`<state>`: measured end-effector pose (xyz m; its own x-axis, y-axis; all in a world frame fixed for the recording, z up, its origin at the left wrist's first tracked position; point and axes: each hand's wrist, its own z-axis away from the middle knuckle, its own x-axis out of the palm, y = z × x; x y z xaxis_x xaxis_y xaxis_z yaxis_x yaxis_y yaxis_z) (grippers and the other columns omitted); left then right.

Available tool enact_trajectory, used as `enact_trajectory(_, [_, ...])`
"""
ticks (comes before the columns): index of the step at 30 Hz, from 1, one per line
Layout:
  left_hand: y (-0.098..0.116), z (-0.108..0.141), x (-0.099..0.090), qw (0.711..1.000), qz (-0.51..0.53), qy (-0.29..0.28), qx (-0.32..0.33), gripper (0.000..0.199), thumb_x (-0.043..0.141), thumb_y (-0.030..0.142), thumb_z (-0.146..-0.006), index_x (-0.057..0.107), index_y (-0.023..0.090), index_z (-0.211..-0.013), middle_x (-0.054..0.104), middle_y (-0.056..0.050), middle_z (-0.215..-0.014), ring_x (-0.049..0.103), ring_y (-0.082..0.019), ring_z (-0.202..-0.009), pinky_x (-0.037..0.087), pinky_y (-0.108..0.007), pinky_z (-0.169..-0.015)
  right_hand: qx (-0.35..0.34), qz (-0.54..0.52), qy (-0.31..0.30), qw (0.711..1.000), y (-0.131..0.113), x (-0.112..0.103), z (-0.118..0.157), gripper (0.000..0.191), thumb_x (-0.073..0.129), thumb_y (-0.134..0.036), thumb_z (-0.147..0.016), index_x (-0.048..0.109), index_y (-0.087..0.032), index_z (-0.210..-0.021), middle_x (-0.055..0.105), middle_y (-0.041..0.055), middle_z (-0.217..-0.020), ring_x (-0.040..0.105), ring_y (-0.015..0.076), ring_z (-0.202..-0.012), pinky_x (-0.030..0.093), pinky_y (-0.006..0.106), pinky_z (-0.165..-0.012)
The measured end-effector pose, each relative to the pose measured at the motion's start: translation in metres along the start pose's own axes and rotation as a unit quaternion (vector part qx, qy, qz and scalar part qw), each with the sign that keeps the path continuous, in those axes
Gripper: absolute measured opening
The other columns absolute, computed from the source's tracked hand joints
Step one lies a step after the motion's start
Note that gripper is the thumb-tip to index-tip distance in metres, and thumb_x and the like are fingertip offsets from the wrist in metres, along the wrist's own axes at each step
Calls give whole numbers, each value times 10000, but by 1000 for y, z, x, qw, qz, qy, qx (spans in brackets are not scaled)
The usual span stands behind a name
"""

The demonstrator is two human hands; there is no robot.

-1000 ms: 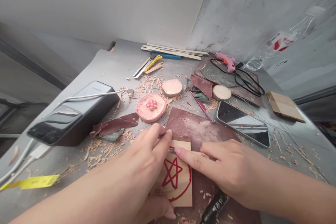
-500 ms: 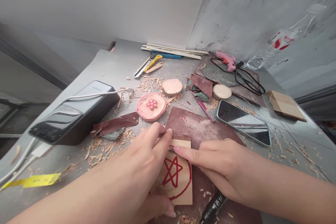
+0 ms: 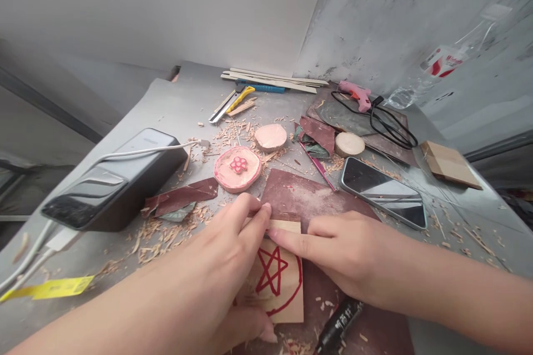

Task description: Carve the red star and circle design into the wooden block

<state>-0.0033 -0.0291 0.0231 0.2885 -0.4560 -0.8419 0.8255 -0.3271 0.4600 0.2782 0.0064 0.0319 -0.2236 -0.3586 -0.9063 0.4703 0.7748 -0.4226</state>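
A square wooden board (image 3: 292,308) with a red star inside a red circle lies on a brown sandpaper sheet (image 3: 291,191). My left hand (image 3: 233,255) grips its left side, thumb at the lower edge and fingers at the top. My right hand (image 3: 339,252) is closed, its index finger stretched onto the board's upper part, close to my left fingertips. A small greyish thing shows at that fingertip; whatever the fingers hold is mostly hidden. A black pen-like stick (image 3: 339,321) with white lettering lies just below my right hand. The circle's left side is covered by my left hand.
Ahead are a wood slice with a pink flower (image 3: 238,169), a plain slice (image 3: 270,137), and a utility knife (image 3: 231,104). A black power bank (image 3: 116,183) stands left, a phone (image 3: 383,194) right. A glue gun (image 3: 356,94) and bottle (image 3: 443,61) are behind. Shavings are scattered around.
My right index fingertip has shifted slightly left and up along the board's upper part. My left hand keeps its hold, and the whole view has drifted a little.
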Motion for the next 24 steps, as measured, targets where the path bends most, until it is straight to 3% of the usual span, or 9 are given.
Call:
enact_trajectory(4, [0, -3, -3, 1000, -3, 7, -16, 1202, 1024, 458, -729, 488, 297, -1793, 390, -147, -1915, 662, -461, -1550, 645, -430, -1184, -14, 70, -6, 997, -5, -7, 1, 571, 494, -73, -1097, 638, -95, -1649, 724, 45, -855, 579, 197, -658, 371, 321, -581])
enact_trajectory(10, [-6, -10, -15, 999, 39, -17, -22, 1157, 1015, 475, -666, 572, 333, -1725, 479, -143, -1854, 641, -501, -1557, 679, -474, -1139, 67, 10, -41, 997, -16, -25, -5, 685, 571, -59, -1044, 634, -257, -1697, 836, 35, -965, 732, 198, -700, 527, 306, -657])
enact_trajectory(13, [-3, -11, -23, 998, 37, -11, -46, 913, 970, 469, -671, 729, 320, -1539, 636, -121, -1695, 734, -484, -1424, 718, -467, -1036, 103, -33, -50, 993, -17, -27, -8, 695, 606, -73, -1057, 638, -328, -1703, 875, 17, -999, 785, 189, -765, 598, 274, -728])
enact_trajectory(16, [-1, -14, -28, 998, 41, -41, -21, 635, 916, 481, -720, 813, 352, -1333, 751, -76, -1452, 832, -395, -1181, 730, -385, -803, 92, -51, -23, 994, -15, -22, -9, 649, 592, -63, -1048, 690, -275, -1653, 883, 41, -1014, 802, 194, -792, 612, 274, -724])
enact_trajectory(18, [-1, -16, -27, 998, 43, -45, -9, 675, 912, 458, -726, 802, 350, -1383, 756, -80, -1398, 841, -368, -1124, 724, -370, -790, 76, -67, -4, 995, -13, -16, -7, 618, 552, -52, -1051, 709, -220, -1624, 874, 65, -1026, 800, 193, -801, 599, 273, -702])
enact_trajectory(21, [-3, -18, -23, 997, 53, -54, -8, 882, 903, 403, -733, 708, 257, -1581, 727, -135, -1441, 827, -387, -1181, 724, -391, -900, 70, -73, 4, 995, -12, -7, 0, 627, 488, -37, -1059, 694, -199, -1629, 850, 67, -1022, 785, 176, -795, 573, 263, -685])
enact_trajectory(24, [-3, -18, -20, 996, 57, -74, -5, 929, 876, 406, -778, 639, 241, -1661, 706, -153, -1495, 815, -390, -1221, 713, -385, -940, 40, 0, 10, 999, -13, -1, 8, 669, 501, -38, -1023, 647, -157, -1665, 827, 84, -1010, 753, 194, -756, 537, 289, -643])
